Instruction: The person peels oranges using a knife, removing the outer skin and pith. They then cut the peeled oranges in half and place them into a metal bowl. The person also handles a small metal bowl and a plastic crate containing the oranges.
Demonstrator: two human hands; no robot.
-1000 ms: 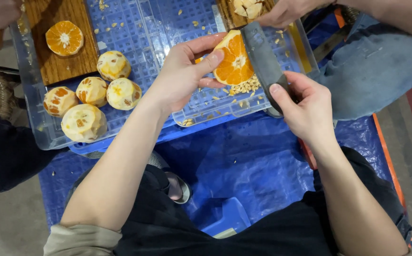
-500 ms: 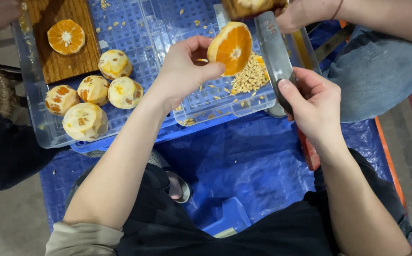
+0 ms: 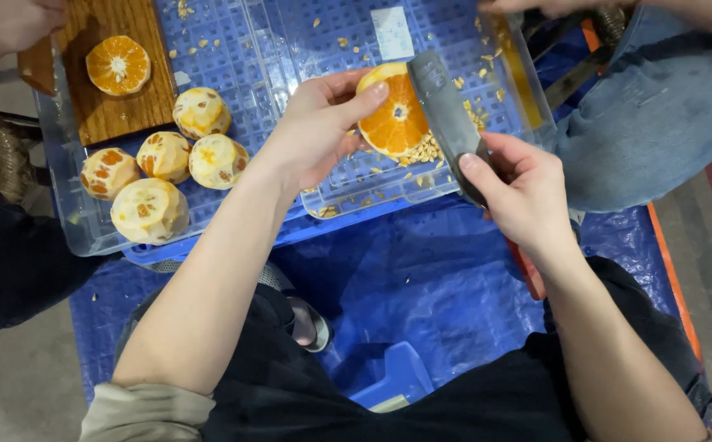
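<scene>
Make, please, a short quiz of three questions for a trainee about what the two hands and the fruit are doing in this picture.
1. True or false: the left hand holds a cut orange half.
2. What does the right hand hold? A) a spoon B) a wide knife C) a cup
3. How many peeled oranges lie in the clear tray beside the wooden board?

Key
1. True; the cut face points up at the camera.
2. B; the blade rests against the orange half, above a pile of seeds.
3. Five; one more orange half lies on the board.
</scene>
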